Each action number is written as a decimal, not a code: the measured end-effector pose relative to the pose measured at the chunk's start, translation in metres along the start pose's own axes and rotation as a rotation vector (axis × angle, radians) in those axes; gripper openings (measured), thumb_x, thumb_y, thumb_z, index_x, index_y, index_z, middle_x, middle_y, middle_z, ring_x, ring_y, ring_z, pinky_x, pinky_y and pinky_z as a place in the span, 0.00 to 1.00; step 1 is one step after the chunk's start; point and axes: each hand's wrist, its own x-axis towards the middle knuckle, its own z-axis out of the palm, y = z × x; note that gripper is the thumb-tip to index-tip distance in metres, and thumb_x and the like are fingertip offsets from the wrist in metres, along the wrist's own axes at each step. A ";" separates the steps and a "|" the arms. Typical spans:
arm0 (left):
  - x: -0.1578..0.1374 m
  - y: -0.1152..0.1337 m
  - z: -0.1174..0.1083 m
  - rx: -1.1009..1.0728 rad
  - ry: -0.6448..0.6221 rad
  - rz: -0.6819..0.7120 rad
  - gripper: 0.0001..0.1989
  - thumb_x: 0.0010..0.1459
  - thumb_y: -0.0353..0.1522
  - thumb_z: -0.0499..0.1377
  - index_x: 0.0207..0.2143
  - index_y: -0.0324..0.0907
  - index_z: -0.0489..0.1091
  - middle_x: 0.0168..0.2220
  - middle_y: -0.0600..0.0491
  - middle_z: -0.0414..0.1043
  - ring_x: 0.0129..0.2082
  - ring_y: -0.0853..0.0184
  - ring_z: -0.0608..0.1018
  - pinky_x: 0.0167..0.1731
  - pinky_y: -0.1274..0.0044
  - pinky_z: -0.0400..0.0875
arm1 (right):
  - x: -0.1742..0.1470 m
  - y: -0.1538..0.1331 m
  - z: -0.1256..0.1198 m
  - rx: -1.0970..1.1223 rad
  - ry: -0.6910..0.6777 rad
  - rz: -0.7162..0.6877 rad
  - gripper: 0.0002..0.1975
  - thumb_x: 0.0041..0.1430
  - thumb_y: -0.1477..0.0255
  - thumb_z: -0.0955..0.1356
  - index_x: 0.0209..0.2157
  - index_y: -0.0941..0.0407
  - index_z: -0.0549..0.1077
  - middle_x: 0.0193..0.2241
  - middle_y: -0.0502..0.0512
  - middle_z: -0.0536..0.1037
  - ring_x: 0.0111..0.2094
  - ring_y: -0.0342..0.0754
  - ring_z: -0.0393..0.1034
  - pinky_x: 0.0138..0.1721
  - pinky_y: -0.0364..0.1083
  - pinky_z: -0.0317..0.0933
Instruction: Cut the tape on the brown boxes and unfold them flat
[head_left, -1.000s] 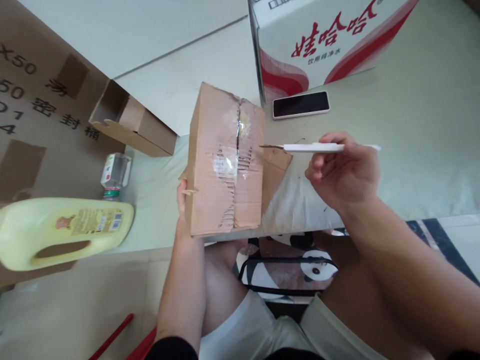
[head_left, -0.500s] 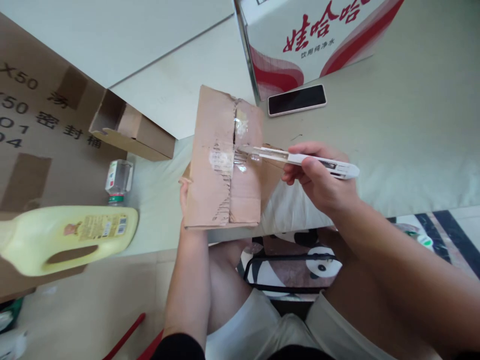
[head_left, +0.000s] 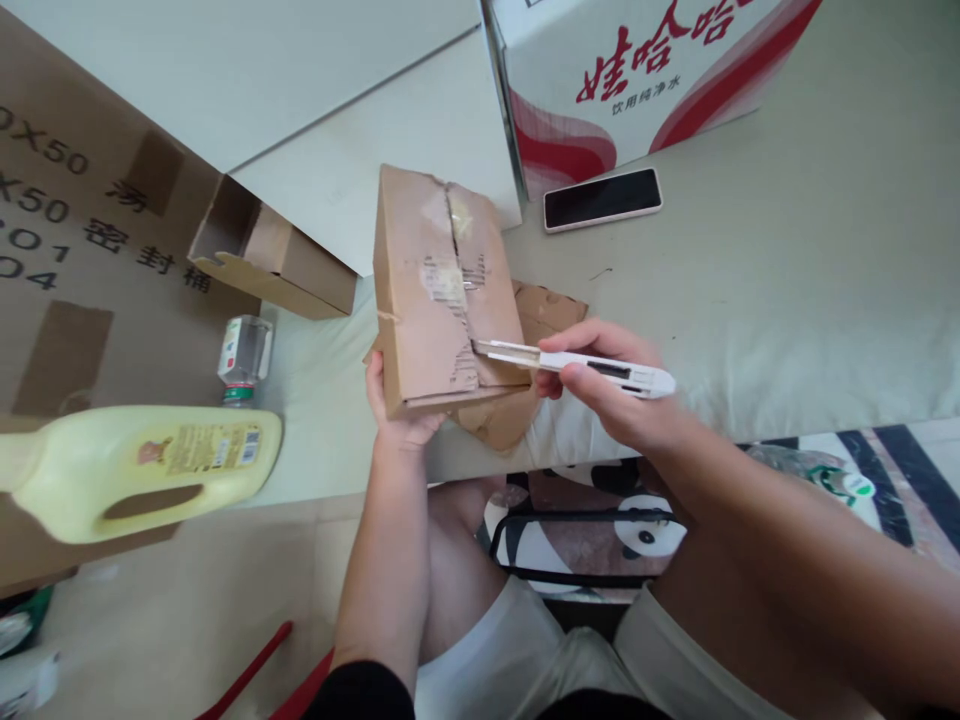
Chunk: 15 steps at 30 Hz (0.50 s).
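Observation:
My left hand [head_left: 397, 410] is closed around the lower left side of a small brown cardboard box [head_left: 420, 330], holding it tilted; the fingers behind the box are partly hidden. A torn seam with scraps of clear tape runs down the box's upper face. In my right hand [head_left: 600, 380] is a white box cutter [head_left: 619, 372], gripped between thumb and fingers with its blade out. The blade tip meets the seam near the box's lower end. Under and right of the box lies a flattened piece of brown cardboard [head_left: 551, 312].
A phone [head_left: 604, 200] lies beside a white and red carton [head_left: 630, 90] at the back. To the left are an open cardboard box [head_left: 300, 265], a clear bottle [head_left: 244, 355], a yellow jug [head_left: 225, 450] and a large printed carton [head_left: 75, 280]. A bench edge runs before my knees.
The box cutter's tip has moved down along the seam from mid-box to near its lower end. My left hand has tilted and raised the box's near end, showing its side.

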 end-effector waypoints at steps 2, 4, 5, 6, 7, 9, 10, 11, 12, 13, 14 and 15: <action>0.001 -0.001 -0.001 -0.044 -0.003 -0.003 0.27 0.71 0.47 0.44 0.51 0.40 0.74 0.42 0.50 0.83 0.51 0.58 0.80 0.52 0.65 0.76 | -0.001 -0.001 0.000 -0.008 -0.002 0.013 0.10 0.62 0.62 0.74 0.39 0.53 0.79 0.27 0.50 0.82 0.28 0.43 0.77 0.31 0.44 0.72; 0.002 -0.001 -0.001 -0.058 0.000 -0.012 0.28 0.69 0.50 0.45 0.51 0.41 0.75 0.43 0.49 0.83 0.47 0.57 0.81 0.44 0.66 0.79 | 0.001 -0.001 -0.002 0.035 0.050 0.003 0.10 0.62 0.61 0.74 0.38 0.52 0.80 0.26 0.49 0.81 0.26 0.43 0.76 0.29 0.44 0.71; 0.002 -0.001 -0.001 -0.055 0.010 -0.024 0.29 0.67 0.51 0.47 0.51 0.42 0.75 0.43 0.48 0.83 0.45 0.56 0.81 0.40 0.66 0.80 | 0.002 0.000 -0.004 0.073 0.091 -0.011 0.10 0.61 0.60 0.74 0.36 0.52 0.80 0.25 0.49 0.80 0.25 0.43 0.75 0.27 0.43 0.70; 0.002 -0.001 -0.002 -0.053 0.023 -0.038 0.29 0.66 0.53 0.48 0.50 0.42 0.76 0.42 0.47 0.83 0.43 0.56 0.82 0.36 0.66 0.80 | 0.004 0.000 -0.006 0.114 0.136 -0.024 0.11 0.60 0.59 0.74 0.35 0.52 0.80 0.24 0.48 0.79 0.23 0.42 0.74 0.25 0.43 0.69; 0.002 0.000 -0.002 -0.056 0.031 -0.046 0.30 0.64 0.55 0.48 0.48 0.43 0.77 0.41 0.46 0.83 0.41 0.56 0.82 0.34 0.67 0.80 | 0.006 0.001 -0.008 0.148 0.180 -0.034 0.11 0.59 0.59 0.74 0.33 0.52 0.80 0.22 0.48 0.78 0.22 0.42 0.73 0.23 0.42 0.67; 0.002 0.000 -0.001 -0.086 0.022 -0.027 0.31 0.63 0.56 0.49 0.45 0.43 0.78 0.40 0.46 0.83 0.39 0.57 0.83 0.32 0.69 0.81 | 0.010 0.001 -0.011 0.176 0.254 -0.033 0.12 0.58 0.58 0.74 0.31 0.53 0.79 0.21 0.47 0.77 0.19 0.41 0.71 0.20 0.41 0.63; 0.002 0.001 -0.001 -0.105 0.005 -0.005 0.32 0.62 0.57 0.48 0.45 0.43 0.78 0.41 0.46 0.83 0.40 0.57 0.83 0.33 0.70 0.81 | 0.011 0.002 -0.012 0.171 0.275 -0.023 0.12 0.58 0.58 0.73 0.31 0.53 0.78 0.20 0.47 0.76 0.18 0.41 0.70 0.19 0.41 0.62; 0.002 0.001 0.000 -0.123 -0.016 0.017 0.32 0.62 0.57 0.48 0.45 0.43 0.78 0.42 0.46 0.83 0.40 0.57 0.83 0.34 0.70 0.81 | 0.012 0.002 -0.013 0.161 0.288 -0.011 0.13 0.58 0.58 0.73 0.31 0.53 0.78 0.20 0.47 0.76 0.18 0.41 0.70 0.19 0.41 0.62; 0.002 0.001 0.000 -0.135 -0.032 0.034 0.33 0.62 0.57 0.47 0.46 0.43 0.78 0.43 0.45 0.83 0.42 0.58 0.83 0.35 0.70 0.81 | 0.012 0.003 -0.013 0.152 0.291 0.002 0.13 0.58 0.57 0.73 0.31 0.53 0.78 0.21 0.47 0.77 0.18 0.41 0.70 0.18 0.41 0.62; 0.003 0.002 0.001 -0.140 -0.038 0.044 0.33 0.62 0.57 0.47 0.46 0.43 0.78 0.43 0.45 0.83 0.42 0.58 0.83 0.35 0.70 0.81 | 0.012 0.004 -0.013 0.146 0.291 0.012 0.13 0.57 0.57 0.73 0.32 0.53 0.77 0.21 0.48 0.77 0.18 0.41 0.70 0.18 0.41 0.62; 0.003 0.002 0.000 -0.140 -0.035 0.047 0.33 0.62 0.57 0.47 0.46 0.43 0.78 0.42 0.45 0.83 0.42 0.57 0.83 0.35 0.70 0.81 | 0.012 0.004 -0.012 0.145 0.289 0.019 0.14 0.57 0.57 0.73 0.32 0.53 0.77 0.21 0.48 0.77 0.18 0.41 0.70 0.18 0.41 0.62; 0.004 0.003 -0.001 -0.137 -0.028 0.044 0.33 0.62 0.57 0.48 0.46 0.43 0.78 0.42 0.45 0.83 0.42 0.57 0.83 0.35 0.69 0.81 | 0.012 0.005 -0.012 0.148 0.289 0.023 0.14 0.56 0.56 0.73 0.32 0.53 0.77 0.21 0.48 0.77 0.18 0.41 0.70 0.17 0.41 0.61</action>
